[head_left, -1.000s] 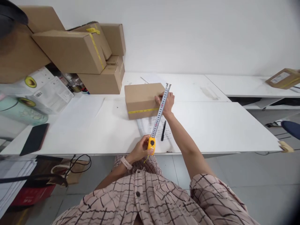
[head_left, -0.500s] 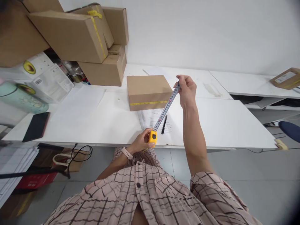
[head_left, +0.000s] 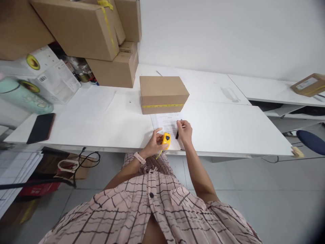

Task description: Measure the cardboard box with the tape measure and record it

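Note:
My left hand (head_left: 154,145) is closed around a yellow tape measure (head_left: 166,139) at the near edge of the white table (head_left: 228,132); no blade shows drawn out of it. Just to its right, my right hand (head_left: 185,131) rests on a printed sheet of paper (head_left: 166,122), fingers curled over a black pen (head_left: 177,135) that is mostly hidden. A brown cardboard box (head_left: 162,93) with a yellow tape band stands on the far end of the sheet, apart from both hands.
Stacked cardboard boxes (head_left: 83,34) and white packages (head_left: 48,76) crowd the back left. A black phone (head_left: 40,127) lies at the left edge. Another taped box (head_left: 307,84) sits on the far right desk. A blue chair seat (head_left: 311,141) is at right. Bags and cables lie on the floor, left.
The tape blade, stretched from the box to my left hand, has drawn back into its case. My right hand let go of the blade end and came down onto the pen and paper.

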